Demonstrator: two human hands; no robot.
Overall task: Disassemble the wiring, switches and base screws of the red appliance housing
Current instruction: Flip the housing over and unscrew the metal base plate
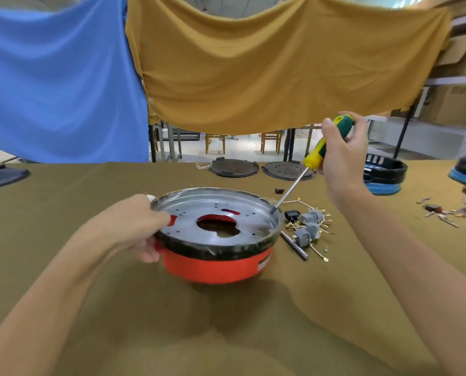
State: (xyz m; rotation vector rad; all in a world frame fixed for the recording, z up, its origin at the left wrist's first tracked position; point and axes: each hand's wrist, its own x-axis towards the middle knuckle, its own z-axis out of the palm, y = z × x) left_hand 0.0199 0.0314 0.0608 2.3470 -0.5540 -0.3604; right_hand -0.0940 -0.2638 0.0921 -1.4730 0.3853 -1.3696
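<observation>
Housing: the red appliance housing [215, 263] sat mid-bench [63, 267].
Left hand [139, 226]: gripped its left rim.
Right hand [340, 156]: held a screwdriver [318, 156], tip at the inner right rim.
Switches [309, 226]: lay right, wired.

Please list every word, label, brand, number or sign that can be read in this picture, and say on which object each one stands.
No text can be read.
The red appliance housing bears a small label on its right side: print too blurred to read.
The screwdriver in the right hand shows no marking.
The grey switches show none.
</observation>
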